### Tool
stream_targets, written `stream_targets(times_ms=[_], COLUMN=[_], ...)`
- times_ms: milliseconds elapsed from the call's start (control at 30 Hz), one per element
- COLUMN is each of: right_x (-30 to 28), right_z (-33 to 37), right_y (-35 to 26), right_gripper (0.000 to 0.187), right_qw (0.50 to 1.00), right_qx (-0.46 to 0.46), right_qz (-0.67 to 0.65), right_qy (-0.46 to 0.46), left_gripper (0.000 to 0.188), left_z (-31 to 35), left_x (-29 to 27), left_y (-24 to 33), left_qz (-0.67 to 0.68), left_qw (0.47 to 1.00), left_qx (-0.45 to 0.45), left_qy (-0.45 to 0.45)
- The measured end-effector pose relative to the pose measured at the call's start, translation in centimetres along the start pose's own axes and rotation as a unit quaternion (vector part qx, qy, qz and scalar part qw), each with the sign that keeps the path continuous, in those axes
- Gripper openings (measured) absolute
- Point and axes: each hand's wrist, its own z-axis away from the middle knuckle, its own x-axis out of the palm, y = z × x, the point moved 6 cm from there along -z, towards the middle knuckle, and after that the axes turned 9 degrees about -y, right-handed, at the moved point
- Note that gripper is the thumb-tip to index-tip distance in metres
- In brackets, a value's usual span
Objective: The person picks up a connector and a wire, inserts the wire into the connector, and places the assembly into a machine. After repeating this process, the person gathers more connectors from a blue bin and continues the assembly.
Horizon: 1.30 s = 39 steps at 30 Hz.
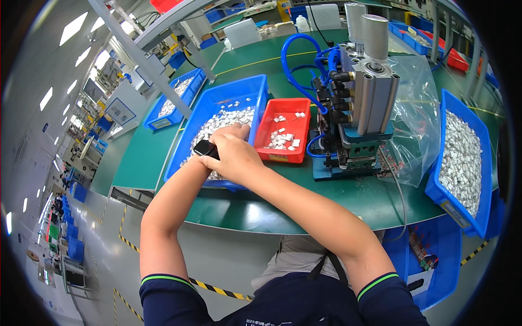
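My left hand (235, 131) reaches over the large blue bin (261, 89), which holds many small white pieces (217, 124). Its fingers are mostly hidden behind my right hand. On my left wrist sits a black smartwatch (205, 148). Crossing over from the right, my right hand (237, 156) lies against that wrist, its thumb and fingers closed about the watch. Just right of both hands stands a red bin (302, 130) with a few similar white pieces (283, 140) in it.
A pneumatic press (359, 103) with blue hoses (288, 60) stands right of the red bin. Beside it lies a clear plastic bag (416, 119). Another blue bin (435, 187) full of metallic pieces is at the far right; a smaller one (163, 120) is at left.
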Motion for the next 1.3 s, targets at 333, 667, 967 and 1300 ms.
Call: stream_targets(times_ms=[333,667,967,1300], right_x=[-1.0,-7.6,-14.5,-14.1], right_z=[-0.2,17.3,24.2,25.1], right_y=[-1.5,1.5,6.8,7.9], right_gripper=[0.044,0.024,0.007,0.006], right_qw=[0.999,0.998,0.977,0.967], right_qx=[-0.030,0.051,0.122,0.106], right_qz=[0.017,-0.027,-0.036,-0.069], right_qy=[0.038,-0.041,0.170,0.222], left_gripper=[0.036,0.027,0.020,0.020], left_z=[-1.3,-3.3,-3.5,-3.8], left_x=[2.1,4.0,3.3,2.6], left_y=[-2.5,-4.9,-5.0,-7.4], left_qz=[0.021,0.053,0.011,0.055], left_qw=[0.998,0.994,0.993,0.978], left_qx=[0.005,0.088,0.082,0.062], left_qy=[0.054,0.040,0.087,0.191])
